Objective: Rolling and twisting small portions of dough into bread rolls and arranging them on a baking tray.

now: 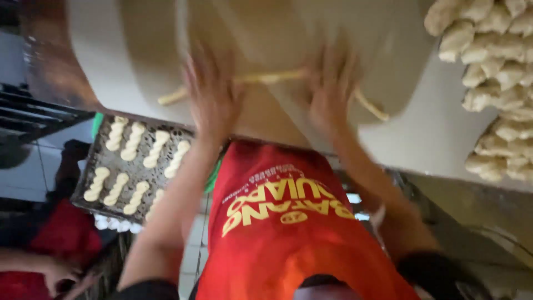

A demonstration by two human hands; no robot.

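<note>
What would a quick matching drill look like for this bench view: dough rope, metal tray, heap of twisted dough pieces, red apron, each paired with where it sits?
Things:
1. dough rope
2. metal tray
3. heap of twisted dough pieces
4. red apron

Places:
A. far right side of the work surface
B. under both hands, left hand and right hand
C. on the person's front, below the bench edge
D. lower left, holding rows of twisted pieces

Pairs: 1-B, 2-D, 3-A, 4-C
</note>
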